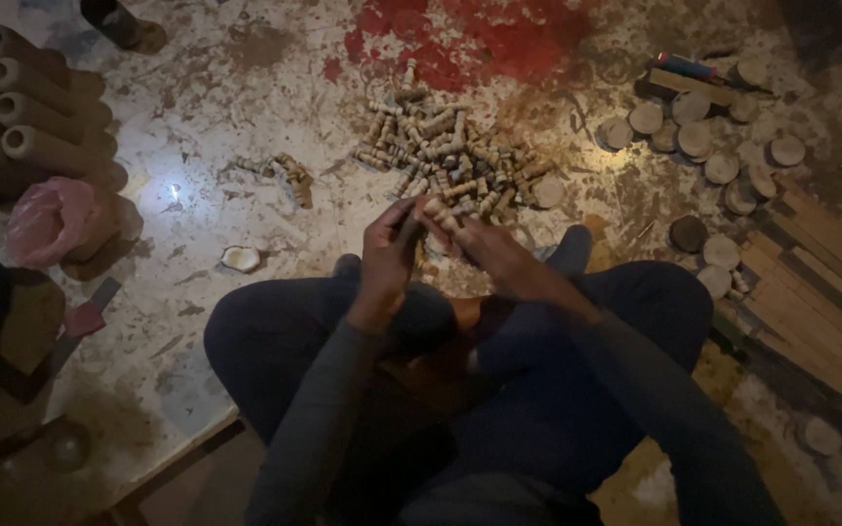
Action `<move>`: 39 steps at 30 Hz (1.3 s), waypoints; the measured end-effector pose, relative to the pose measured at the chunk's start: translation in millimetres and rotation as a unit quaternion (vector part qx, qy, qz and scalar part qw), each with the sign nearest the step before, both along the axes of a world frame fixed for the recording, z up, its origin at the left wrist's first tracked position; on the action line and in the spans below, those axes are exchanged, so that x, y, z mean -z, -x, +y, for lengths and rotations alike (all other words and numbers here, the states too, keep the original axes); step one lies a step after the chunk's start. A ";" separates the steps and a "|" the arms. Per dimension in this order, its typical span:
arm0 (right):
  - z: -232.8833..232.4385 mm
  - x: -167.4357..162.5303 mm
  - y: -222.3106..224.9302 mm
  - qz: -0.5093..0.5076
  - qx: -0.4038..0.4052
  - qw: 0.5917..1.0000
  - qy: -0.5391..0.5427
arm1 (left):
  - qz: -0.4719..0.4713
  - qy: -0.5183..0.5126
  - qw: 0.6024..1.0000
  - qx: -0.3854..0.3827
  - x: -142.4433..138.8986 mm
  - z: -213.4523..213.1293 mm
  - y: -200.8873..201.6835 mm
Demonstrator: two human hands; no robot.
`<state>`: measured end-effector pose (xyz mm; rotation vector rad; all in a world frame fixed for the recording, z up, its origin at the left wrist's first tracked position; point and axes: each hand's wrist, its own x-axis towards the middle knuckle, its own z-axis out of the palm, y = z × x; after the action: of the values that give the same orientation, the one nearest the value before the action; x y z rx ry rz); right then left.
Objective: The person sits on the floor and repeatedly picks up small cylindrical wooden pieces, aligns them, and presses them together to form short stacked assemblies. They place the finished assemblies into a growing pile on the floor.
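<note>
I sit cross-legged on a stained floor. My left hand (389,255) and my right hand (484,248) meet just above my knees, both closed around a small turned wooden peg (436,210) held between the fingertips. Directly beyond the hands lies a heap of several similar pale wooden pegs (445,156). A smaller cluster of pegs (287,175) lies to the left of the heap.
Round wooden discs (699,136) are scattered at the upper right, with flat wooden slats (821,282) stacked on the right. Cardboard tubes (21,117) and a pink plastic bag (51,219) sit at the left. A red stain (479,39) marks the floor ahead.
</note>
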<state>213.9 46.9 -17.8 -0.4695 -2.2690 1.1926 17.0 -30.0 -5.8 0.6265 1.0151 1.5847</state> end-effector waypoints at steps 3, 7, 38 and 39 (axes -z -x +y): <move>-3.6 7.2 -4.8 -0.013 0.008 0.964 0.266 | -0.055 0.018 0.998 0.010 -8.1 -0.4 6.0; -5.7 -8.2 -1.5 -0.038 0.054 0.987 0.144 | -0.080 -0.041 0.995 0.041 -17.5 -2.8 5.6; -0.4 -34.5 9.2 -0.017 0.105 0.954 0.281 | 0.609 -0.182 0.772 0.017 -74.2 -16.7 4.7; 0.5 -30.3 8.7 -0.016 0.124 0.951 0.282 | 0.604 -0.199 0.771 0.021 -73.2 -15.9 4.8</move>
<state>205.2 47.3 12.5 -0.9580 -1.7943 1.6951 12.2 -45.9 67.4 2.1150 1.5237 1.2515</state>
